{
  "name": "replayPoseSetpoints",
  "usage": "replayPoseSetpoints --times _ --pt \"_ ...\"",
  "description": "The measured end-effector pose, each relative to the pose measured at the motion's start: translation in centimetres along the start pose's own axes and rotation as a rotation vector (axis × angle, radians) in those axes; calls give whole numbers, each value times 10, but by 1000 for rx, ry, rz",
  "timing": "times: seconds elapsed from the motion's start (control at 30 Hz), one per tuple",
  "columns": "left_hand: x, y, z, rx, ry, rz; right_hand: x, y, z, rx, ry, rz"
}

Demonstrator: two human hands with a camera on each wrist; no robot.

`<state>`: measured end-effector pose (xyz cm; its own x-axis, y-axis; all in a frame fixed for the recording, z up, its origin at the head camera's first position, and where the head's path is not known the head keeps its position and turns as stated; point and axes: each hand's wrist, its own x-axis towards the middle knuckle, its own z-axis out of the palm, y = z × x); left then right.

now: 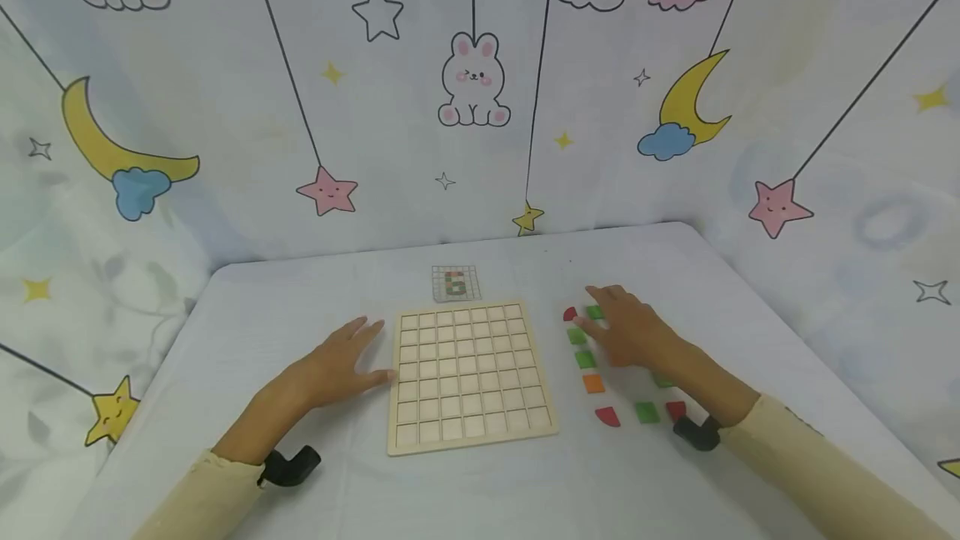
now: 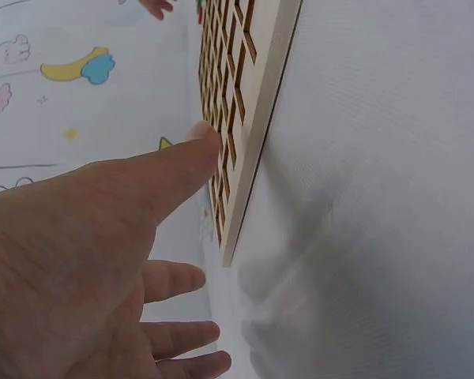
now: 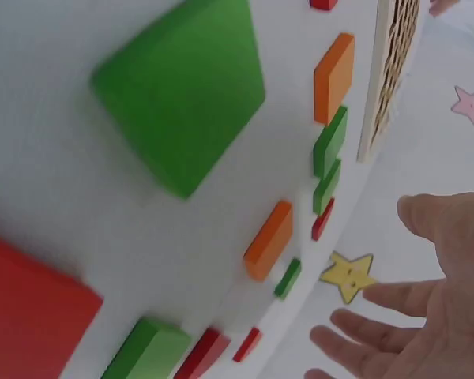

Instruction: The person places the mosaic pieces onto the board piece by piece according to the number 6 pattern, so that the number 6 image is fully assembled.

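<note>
Across the white table (image 1: 315,294), the head view shows us a wooden grid board (image 1: 468,367), a small patterned card (image 1: 456,283) just beyond it, and red, green and orange tiles (image 1: 585,359) to its right. The left hand (image 1: 339,365) is spread beside the board's left edge, gripping nothing; the right hand (image 1: 630,332) is over the tiles, fingers parted and likewise without a hold.

From the left wrist, we see the thumb reaching the board's edge; whether it touches, we cannot tell. Light pressure there should stop any sliding.

From the right wrist, we see tiles lying flat beyond outstretched fingers. We would do best pinching one by opposite sides, leaving its neighbours undisturbed.
</note>
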<state>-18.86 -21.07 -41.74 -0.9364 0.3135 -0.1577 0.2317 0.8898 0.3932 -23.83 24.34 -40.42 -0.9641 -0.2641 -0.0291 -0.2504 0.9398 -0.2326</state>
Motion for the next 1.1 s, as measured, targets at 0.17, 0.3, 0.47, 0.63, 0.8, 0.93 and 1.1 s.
replayPoseSetpoints --times 0.17,0.3,0.47,0.63,0.8,0.93,1.1 --pt "-1 2 0 -17 -31 48 5 16 -1 22 23 -16" --pt "-2 3 0 -24 -48 62 7 28 -1 76 32 -38" --pt "-2 2 2 -33 -70 60 10 39 -3 116 28 -41" --pt "-3 3 2 -33 -73 69 11 49 -5 121 -6 -29" --pt "-3 3 2 -35 -80 76 14 57 -3 124 -42 5" --pt "-1 3 3 -25 -90 78 16 62 -4 126 -52 24" --pt "-2 5 2 -19 -92 72 17 66 -5 153 -81 43"
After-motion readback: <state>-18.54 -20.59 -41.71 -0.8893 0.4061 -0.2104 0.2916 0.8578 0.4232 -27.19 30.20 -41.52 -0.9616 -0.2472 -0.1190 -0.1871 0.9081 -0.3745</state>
